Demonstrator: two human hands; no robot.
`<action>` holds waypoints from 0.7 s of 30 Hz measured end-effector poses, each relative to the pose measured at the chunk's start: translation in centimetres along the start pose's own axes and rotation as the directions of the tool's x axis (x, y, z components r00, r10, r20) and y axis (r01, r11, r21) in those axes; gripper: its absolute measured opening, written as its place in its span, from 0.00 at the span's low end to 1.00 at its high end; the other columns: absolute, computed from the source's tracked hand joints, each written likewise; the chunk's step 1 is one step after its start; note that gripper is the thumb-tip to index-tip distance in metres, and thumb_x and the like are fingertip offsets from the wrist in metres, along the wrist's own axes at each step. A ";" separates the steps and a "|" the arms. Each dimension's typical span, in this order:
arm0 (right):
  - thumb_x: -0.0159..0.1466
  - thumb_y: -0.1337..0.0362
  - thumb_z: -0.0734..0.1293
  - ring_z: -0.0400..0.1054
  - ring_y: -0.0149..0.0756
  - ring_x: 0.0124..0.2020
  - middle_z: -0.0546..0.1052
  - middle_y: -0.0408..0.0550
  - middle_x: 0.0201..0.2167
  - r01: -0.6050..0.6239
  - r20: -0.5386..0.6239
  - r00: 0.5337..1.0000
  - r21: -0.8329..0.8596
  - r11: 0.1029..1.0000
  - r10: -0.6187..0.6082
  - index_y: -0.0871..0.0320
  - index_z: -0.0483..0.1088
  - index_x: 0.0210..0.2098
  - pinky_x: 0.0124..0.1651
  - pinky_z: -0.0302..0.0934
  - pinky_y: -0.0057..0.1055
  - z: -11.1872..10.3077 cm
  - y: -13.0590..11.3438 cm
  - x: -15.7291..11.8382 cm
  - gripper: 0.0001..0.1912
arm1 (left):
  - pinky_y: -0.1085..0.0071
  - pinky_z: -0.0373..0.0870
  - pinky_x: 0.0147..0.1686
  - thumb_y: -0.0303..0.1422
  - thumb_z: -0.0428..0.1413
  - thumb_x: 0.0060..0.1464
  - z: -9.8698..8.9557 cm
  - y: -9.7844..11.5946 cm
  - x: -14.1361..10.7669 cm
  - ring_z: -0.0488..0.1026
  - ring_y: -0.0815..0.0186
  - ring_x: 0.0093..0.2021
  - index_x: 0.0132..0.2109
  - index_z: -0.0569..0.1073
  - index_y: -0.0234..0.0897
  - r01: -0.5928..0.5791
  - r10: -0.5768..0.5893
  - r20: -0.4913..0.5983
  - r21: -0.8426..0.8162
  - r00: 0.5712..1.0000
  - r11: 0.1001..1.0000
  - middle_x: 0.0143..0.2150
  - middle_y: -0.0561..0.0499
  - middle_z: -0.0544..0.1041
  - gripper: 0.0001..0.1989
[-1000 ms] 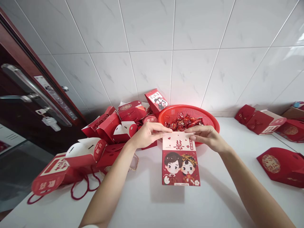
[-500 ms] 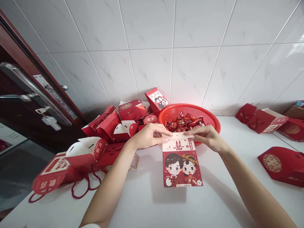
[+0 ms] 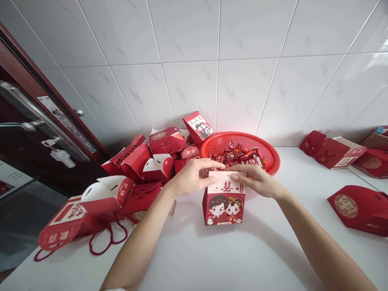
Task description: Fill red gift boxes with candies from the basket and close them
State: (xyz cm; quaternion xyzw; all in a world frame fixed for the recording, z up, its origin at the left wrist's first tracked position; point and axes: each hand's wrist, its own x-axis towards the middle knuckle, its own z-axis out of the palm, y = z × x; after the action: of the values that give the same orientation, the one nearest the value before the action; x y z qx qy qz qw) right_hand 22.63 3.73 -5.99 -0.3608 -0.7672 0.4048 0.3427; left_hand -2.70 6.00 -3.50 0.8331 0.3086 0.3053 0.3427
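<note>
Across the bottom of the frame, two bare forearms lie over the white table (image 3: 188,258), the left one slanting up and rightward, the right one rising leftward from the lower right corner. Between them, just right of and below the frame's centre, a red and cream box (image 3: 226,208) stands upright, its cartoon couple facing the camera; whether its base touches the table I cannot tell. The left hand (image 3: 192,176) is clamped on its upper left edge, palm turned inward, thumb on the cream front, index finger stretched over the top. The right hand (image 3: 257,178) grips the upper right, thumb flat on the same panel, fingers reaching behind. Both sets of fingertips come close together. Red boxes (image 3: 103,194) crowd the left of the frame. Just behind the hands, a red basket (image 3: 269,151) holds wrapped packets (image 3: 235,152), with the tiled wall (image 3: 190,36) beyond
</note>
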 end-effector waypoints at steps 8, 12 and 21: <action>0.74 0.53 0.59 0.67 0.35 0.32 0.76 0.47 0.32 0.046 0.091 0.995 -0.203 0.978 -0.028 0.58 0.72 0.37 0.34 0.62 0.31 0.8 -0.2 0.0 0.18 | 0.70 0.72 0.37 0.37 0.56 0.61 -0.3 -0.4 0.1 0.78 0.62 0.38 0.43 0.82 0.35 0.077 -0.103 0.247 0.113 0.964 0.991 0.40 0.48 0.83 0.12; 0.71 0.58 0.63 0.66 0.34 0.30 0.77 0.46 0.31 0.002 0.133 0.990 -0.352 0.936 0.048 0.57 0.71 0.37 0.32 0.59 0.31 0.5 -1.1 -0.3 0.11 | 0.71 0.66 0.33 0.35 0.57 0.60 -0.2 -0.6 0.1 0.75 0.64 0.33 0.35 0.81 0.35 0.064 -0.133 0.270 0.249 0.954 0.966 0.33 0.51 0.81 0.10; 0.66 0.65 0.64 0.60 0.31 0.24 0.70 0.41 0.24 -0.127 0.134 0.967 -0.479 0.869 0.215 0.56 0.67 0.32 0.27 0.53 0.29 -1.1 -2.0 -1.2 0.05 | 0.70 0.63 0.31 0.37 0.56 0.59 -0.1 -0.4 -0.1 0.73 0.65 0.31 0.32 0.80 0.37 0.083 -0.157 0.247 0.285 0.956 0.955 0.32 0.50 0.79 0.12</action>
State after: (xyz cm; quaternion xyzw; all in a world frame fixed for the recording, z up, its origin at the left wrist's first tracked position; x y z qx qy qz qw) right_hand 23.60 2.29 -4.01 -0.4605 -0.8350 0.2685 0.1365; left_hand -2.90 6.19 -3.74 0.8851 0.3490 0.1238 0.2818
